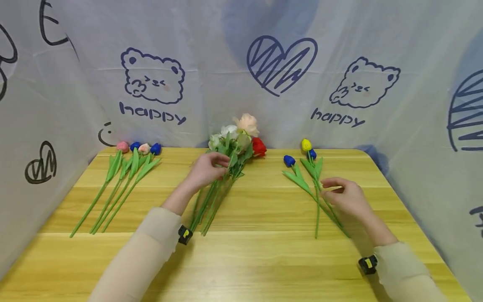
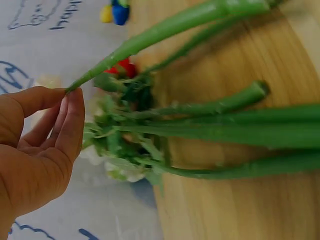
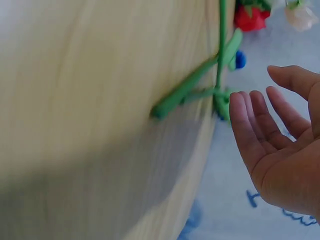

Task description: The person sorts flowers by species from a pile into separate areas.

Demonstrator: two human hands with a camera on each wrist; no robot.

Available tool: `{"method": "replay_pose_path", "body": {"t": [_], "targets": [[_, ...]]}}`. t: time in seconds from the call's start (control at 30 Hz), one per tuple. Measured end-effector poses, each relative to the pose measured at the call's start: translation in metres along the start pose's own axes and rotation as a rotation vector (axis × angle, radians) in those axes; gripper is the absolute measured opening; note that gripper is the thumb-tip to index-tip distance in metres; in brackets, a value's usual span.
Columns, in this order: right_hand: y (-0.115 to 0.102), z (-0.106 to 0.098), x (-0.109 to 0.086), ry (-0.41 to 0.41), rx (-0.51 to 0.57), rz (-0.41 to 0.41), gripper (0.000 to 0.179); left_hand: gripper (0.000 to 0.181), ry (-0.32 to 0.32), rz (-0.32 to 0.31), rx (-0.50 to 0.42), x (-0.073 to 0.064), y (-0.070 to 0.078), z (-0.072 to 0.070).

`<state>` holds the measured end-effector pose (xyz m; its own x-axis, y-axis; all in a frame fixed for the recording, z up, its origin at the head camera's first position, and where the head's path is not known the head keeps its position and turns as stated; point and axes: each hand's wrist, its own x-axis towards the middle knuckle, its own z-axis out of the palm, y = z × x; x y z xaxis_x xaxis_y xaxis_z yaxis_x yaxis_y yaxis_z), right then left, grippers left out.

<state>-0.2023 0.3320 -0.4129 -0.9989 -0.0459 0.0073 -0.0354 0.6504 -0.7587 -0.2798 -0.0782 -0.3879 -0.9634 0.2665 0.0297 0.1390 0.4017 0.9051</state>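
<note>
My left hand (image 1: 206,171) is at the middle bunch of artificial flowers, whose white blooms (image 1: 228,131), peach rose (image 1: 247,124) and red rose (image 1: 258,147) lie at the table's back edge. In the left wrist view, its thumb and fingertips pinch a green flower stem (image 2: 165,41); which bloom that stem bears is hidden. Other stems (image 2: 240,127) of the bunch lie below the hand. My right hand (image 1: 348,199) hovers beside the right-hand tulips, fingers loosely bent and apart, holding nothing. Those are a yellow tulip (image 1: 306,145) and two blue tulips (image 1: 289,161), with stems (image 1: 317,214) crossing.
On the table's left lie several tulips side by side, including a pink tulip (image 1: 122,147) and a blue tulip (image 1: 156,149). The wooden table (image 1: 241,268) ends at a pale printed curtain (image 1: 211,84) behind and at the sides.
</note>
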Motion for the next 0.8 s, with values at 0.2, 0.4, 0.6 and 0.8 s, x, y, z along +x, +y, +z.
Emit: {"method": "replay_pose_path", "body": {"t": [0.2,0.4,0.6,0.8], "targets": [[0.015,-0.009,0.006,-0.061,-0.001,0.043,0.047,0.035,-0.047,-0.061,-0.028,0.013,-0.017,0.001],[0.02,-0.007,0.013,-0.112,0.019,0.063,0.047,0.031,-0.086,-0.105,-0.06,0.02,-0.026,0.003],[0.023,-0.003,0.019,-0.13,0.025,0.067,0.048,0.028,-0.121,-0.136,-0.099,0.026,-0.034,0.008],[0.025,0.0,0.023,-0.13,0.019,0.074,0.047,0.024,-0.128,-0.139,-0.096,0.027,-0.041,0.012]]}}
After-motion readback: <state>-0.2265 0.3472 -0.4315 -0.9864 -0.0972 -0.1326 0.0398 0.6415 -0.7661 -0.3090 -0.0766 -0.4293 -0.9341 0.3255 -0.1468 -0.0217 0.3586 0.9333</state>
